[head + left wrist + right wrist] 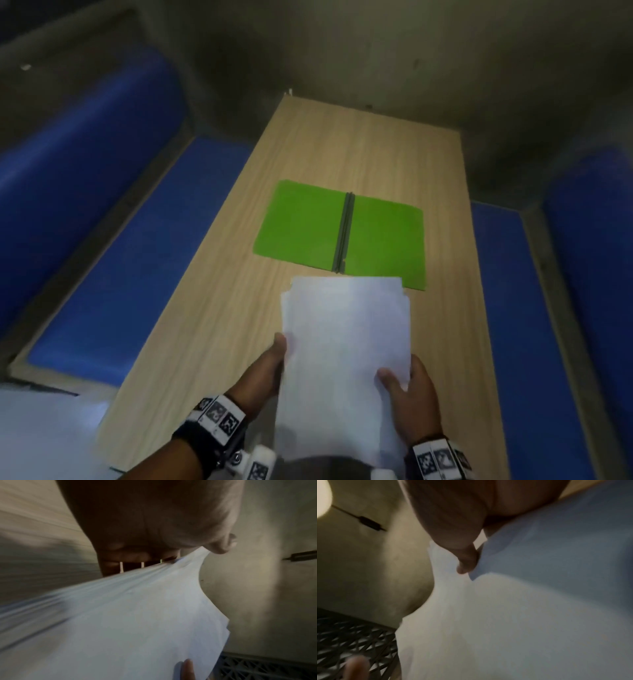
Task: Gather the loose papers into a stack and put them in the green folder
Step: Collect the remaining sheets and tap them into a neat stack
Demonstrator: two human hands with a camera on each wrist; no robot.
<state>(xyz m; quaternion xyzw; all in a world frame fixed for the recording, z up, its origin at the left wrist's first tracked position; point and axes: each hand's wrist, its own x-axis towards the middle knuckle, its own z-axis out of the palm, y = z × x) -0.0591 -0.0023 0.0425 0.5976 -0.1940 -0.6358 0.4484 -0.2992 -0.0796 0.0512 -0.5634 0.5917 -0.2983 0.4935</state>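
A stack of white papers (346, 346) is lifted above the near part of the wooden table (212, 308), its top corners slightly uneven. My left hand (270, 370) grips the stack's left edge, thumb on top. My right hand (411, 394) grips the right edge, thumb lying on the top sheet. The green folder (308, 222) lies open flat on the table just beyond the papers, its dark spine in the middle. In the left wrist view the papers (128, 615) fill the frame under my left hand (171, 555). In the right wrist view the papers (505, 615) sit under my right hand's thumb (465, 563).
Blue padded benches (113, 281) run along both sides of the table, the right one (534, 342) close to the table's edge. More white paper or cloth (44, 435) shows at the lower left. A dark lattice grille (351, 642) lies beneath in the wrist views.
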